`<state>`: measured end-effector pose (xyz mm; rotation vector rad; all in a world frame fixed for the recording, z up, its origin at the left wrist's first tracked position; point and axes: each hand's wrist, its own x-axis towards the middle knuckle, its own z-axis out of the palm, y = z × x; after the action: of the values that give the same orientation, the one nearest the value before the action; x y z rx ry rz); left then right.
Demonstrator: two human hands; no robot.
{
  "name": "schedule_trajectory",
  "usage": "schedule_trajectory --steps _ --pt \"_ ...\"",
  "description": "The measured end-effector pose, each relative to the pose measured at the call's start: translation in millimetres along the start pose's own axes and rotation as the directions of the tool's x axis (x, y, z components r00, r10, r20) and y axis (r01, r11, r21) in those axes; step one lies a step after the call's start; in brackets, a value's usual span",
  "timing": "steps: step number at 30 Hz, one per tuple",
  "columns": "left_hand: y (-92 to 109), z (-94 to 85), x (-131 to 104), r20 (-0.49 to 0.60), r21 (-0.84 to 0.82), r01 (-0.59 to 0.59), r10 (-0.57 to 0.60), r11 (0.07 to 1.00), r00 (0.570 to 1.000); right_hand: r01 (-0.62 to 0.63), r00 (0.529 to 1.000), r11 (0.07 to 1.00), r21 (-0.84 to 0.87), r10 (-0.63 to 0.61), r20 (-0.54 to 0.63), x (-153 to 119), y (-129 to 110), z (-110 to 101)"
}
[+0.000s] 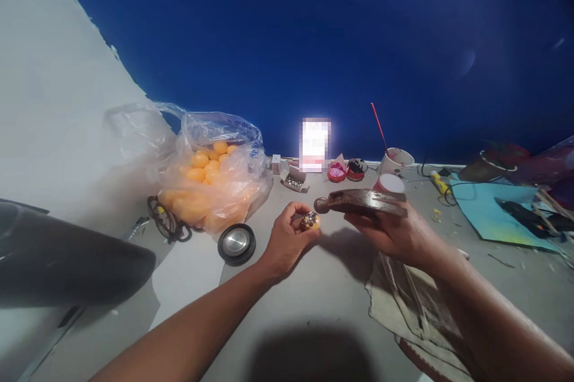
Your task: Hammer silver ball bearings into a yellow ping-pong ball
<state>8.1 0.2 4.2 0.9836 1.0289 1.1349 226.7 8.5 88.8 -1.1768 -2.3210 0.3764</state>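
Studded ball (311, 221), clear bag (244, 138) holding orange balls (200, 159)

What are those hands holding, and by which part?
The left hand holds a small orange ball around its side; the right hand holds a hammer, its exact gripping place hidden beneath the head.

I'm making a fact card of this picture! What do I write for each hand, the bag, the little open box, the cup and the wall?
Left hand: holding a small orange ball with dark, shiny spots
Right hand: gripping a hammer, its head near the ball
Bag: see-through, orange balls inside
Little box: open, shiny bits inside
Cup: red stick poking out
Wall: deep blue
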Motion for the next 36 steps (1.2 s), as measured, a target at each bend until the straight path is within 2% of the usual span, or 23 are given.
schedule_trajectory --steps 4,7,11,15,18,20,23,26,30,33,36 --pt "4 -0.7 2 0.005 -0.062 0.085 -0.085 0.994 0.996 0.011 0.997 1.0 -0.01 -0.01 0.079 1 0 5" --pt "7 0.3 1 -0.006 -0.093 0.104 -0.105 0.99 0.994 -0.021 0.999 0.999 -0.039 0.022 0.045 2 4 7" --pt "5 3.7 -4 -0.016 0.052 0.005 -0.004 0.999 1.0 -0.048 0.996 0.996 -0.075 0.043 -0.074 2 10 0" --pt "4 2.9 -5 -0.087 0.337 -0.15 0.189 0.93 0.978 -0.066 0.995 0.994 -0.083 0.06 -0.078 0 11 -5" --pt "5 0.0 -4 -0.103 0.435 -0.19 0.258 0.88 0.961 -0.068 0.995 0.996 -0.064 0.063 -0.075 -1 8 -5" --pt "5 -1.2 -4 -0.102 0.39 -0.171 0.227 0.905 0.969 -0.019 0.997 0.999 -0.041 0.016 -0.071 -1 6 -2" --pt "2 -1.4 -3 -0.053 0.171 -0.075 0.085 0.982 0.995 0.06 0.998 0.998 -0.006 -0.06 0.005 1 6 4" --pt "0 -0.8 -2 -0.008 -0.014 0.028 -0.028 1.0 1.0 0.062 0.997 0.998 -0.025 -0.061 0.056 1 8 7" --pt "1 0.3 1 -0.044 -0.045 0.042 -0.044 0.998 0.998 0.086 0.994 0.995 -0.046 -0.089 -0.063 0 9 5" --pt "1 0.8 2 -0.052 -0.051 0.055 -0.058 0.997 0.997 0.143 0.99 0.99 -0.018 -0.143 -0.013 2 7 6" --pt "1 0.9 1 -0.05 -0.014 0.046 -0.046 0.999 0.998 0.132 0.991 0.99 -0.054 -0.132 0.011 4 8 6"
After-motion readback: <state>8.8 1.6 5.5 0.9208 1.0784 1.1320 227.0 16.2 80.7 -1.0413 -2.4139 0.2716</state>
